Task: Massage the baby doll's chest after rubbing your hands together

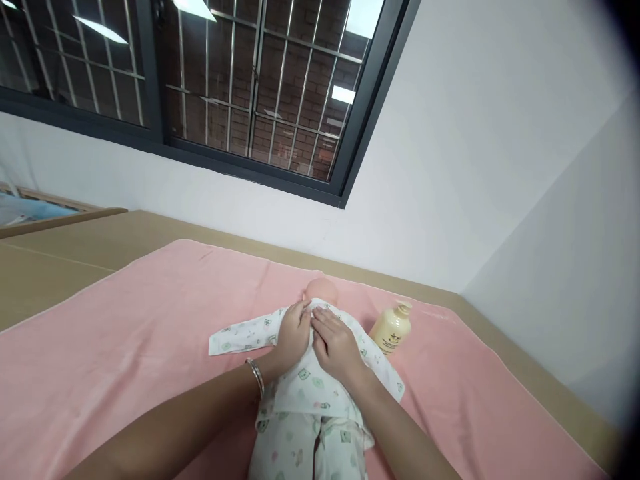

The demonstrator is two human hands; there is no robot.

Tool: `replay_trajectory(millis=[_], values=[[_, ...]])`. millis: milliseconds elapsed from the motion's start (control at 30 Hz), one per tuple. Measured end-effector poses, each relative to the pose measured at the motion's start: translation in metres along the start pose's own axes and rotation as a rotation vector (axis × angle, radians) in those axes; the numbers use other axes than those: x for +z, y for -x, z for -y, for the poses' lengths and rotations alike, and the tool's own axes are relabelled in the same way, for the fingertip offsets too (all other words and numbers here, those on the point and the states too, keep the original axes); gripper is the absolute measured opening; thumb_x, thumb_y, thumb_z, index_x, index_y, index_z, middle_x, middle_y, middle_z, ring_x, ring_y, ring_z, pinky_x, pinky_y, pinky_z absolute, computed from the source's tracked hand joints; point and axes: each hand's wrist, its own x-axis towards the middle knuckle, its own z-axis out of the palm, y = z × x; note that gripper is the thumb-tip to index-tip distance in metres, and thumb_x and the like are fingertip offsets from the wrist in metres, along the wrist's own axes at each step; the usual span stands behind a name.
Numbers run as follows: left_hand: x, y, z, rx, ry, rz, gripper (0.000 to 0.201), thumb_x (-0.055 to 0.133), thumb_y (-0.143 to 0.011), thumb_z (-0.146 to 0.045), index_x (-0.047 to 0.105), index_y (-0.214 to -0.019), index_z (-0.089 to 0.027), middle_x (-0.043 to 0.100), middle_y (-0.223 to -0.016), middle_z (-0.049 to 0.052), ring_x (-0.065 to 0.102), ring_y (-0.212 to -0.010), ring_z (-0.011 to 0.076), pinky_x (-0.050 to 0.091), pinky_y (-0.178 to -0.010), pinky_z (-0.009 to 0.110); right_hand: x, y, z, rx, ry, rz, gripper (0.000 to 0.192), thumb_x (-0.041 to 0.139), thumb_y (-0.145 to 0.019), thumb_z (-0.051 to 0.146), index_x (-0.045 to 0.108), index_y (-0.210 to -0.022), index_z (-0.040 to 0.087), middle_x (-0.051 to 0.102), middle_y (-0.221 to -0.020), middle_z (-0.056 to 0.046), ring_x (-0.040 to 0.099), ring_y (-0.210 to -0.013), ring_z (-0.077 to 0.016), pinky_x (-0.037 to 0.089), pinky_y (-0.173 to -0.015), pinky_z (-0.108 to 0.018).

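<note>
A doll (321, 290) lies on a pink blanket, its head toward the wall. It wears a white printed top (305, 387) and matching white printed trousers (287, 447). My left hand (294, 337) rests on the upper part of the top near the neck, fingers laid along the cloth. Beside it, my right hand (337, 343) lies on the same part of the top with its fingers stretched out. The two hands nearly meet at the middle. One sleeve (243, 335) extends flat to the left; the other slants down to the right. A bracelet circles my left wrist.
A cream-yellow bottle (393, 328) stands on the pink blanket (125, 347) just right of the doll. The blanket covers a tan surface (80, 250) that meets the white wall (425, 167). Above is a dark-framed window (165, 143) with bars. A wooden-edged bed or crate (65, 219) is at far left.
</note>
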Motion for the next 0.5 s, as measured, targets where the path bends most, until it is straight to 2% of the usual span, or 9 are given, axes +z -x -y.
replay_trajectory(millis=[67,100,167,267,333,400,500], values=[[0.0,0.003,0.001,-0.003,0.037,-0.013,0.031,0.037,-0.094,-0.031,0.061,-0.112,-0.02,0.065,-0.116,0.008,0.059,-0.109,0.0205,0.045,-0.1,0.039,-0.002,0.0,-0.004,-0.047,-0.079,0.036,0.04,0.04,-0.09,0.017,0.062,-0.124,0.017,0.059,-0.13,-0.005,0.044,-0.131,-0.0169,0.029,-0.115,-0.037],[0.0,0.004,0.001,-0.001,0.048,-0.013,0.032,0.036,-0.095,-0.032,0.06,-0.112,-0.02,0.065,-0.116,0.008,0.059,-0.11,0.0205,0.044,-0.1,0.038,-0.003,-0.001,-0.005,-0.017,-0.098,0.062,0.041,0.04,-0.091,0.02,0.06,-0.126,0.018,0.057,-0.132,-0.004,0.043,-0.132,-0.0168,0.029,-0.116,-0.037],[-0.001,0.005,-0.002,0.006,0.059,-0.012,0.034,0.035,-0.096,-0.035,0.06,-0.112,-0.02,0.065,-0.117,0.008,0.058,-0.112,0.0206,0.043,-0.102,0.038,-0.004,-0.002,-0.007,0.152,-0.074,0.1,0.044,0.038,-0.095,0.028,0.053,-0.135,0.015,0.049,-0.141,-0.006,0.038,-0.136,-0.0196,0.027,-0.116,-0.041],[-0.004,0.007,-0.008,0.007,0.06,-0.009,0.036,0.033,-0.096,-0.038,0.061,-0.111,-0.02,0.064,-0.118,0.008,0.057,-0.114,0.0208,0.041,-0.103,0.038,-0.006,0.0,0.001,0.448,0.069,0.158,0.057,0.035,-0.098,0.041,0.04,-0.143,0.006,0.036,-0.148,-0.014,0.03,-0.14,-0.0282,0.025,-0.116,-0.047],[-0.005,0.008,-0.011,-0.005,0.067,-0.011,0.037,0.033,-0.097,-0.038,0.061,-0.11,-0.019,0.064,-0.117,0.007,0.057,-0.114,0.0205,0.041,-0.103,0.037,-0.008,0.003,0.015,0.533,0.167,0.202,0.063,0.032,-0.098,0.043,0.036,-0.144,0.002,0.032,-0.149,-0.02,0.027,-0.14,-0.0322,0.023,-0.115,-0.049],[-0.005,0.008,-0.011,-0.015,0.079,-0.012,0.037,0.032,-0.097,-0.038,0.061,-0.11,-0.019,0.064,-0.117,0.008,0.056,-0.114,0.0201,0.041,-0.104,0.037,-0.01,0.007,0.029,0.513,0.218,0.238,0.061,0.031,-0.098,0.04,0.035,-0.145,0.001,0.029,-0.15,-0.021,0.023,-0.141,-0.0334,0.021,-0.115,-0.05],[-0.005,0.008,-0.01,-0.014,0.088,-0.01,0.037,0.032,-0.097,-0.038,0.061,-0.109,-0.018,0.064,-0.116,0.008,0.057,-0.113,0.02,0.041,-0.104,0.037,-0.015,0.008,0.033,0.359,0.168,0.278,0.054,0.031,-0.098,0.033,0.035,-0.146,0.009,0.025,-0.153,-0.014,0.015,-0.144,-0.0289,0.015,-0.117,-0.048]])
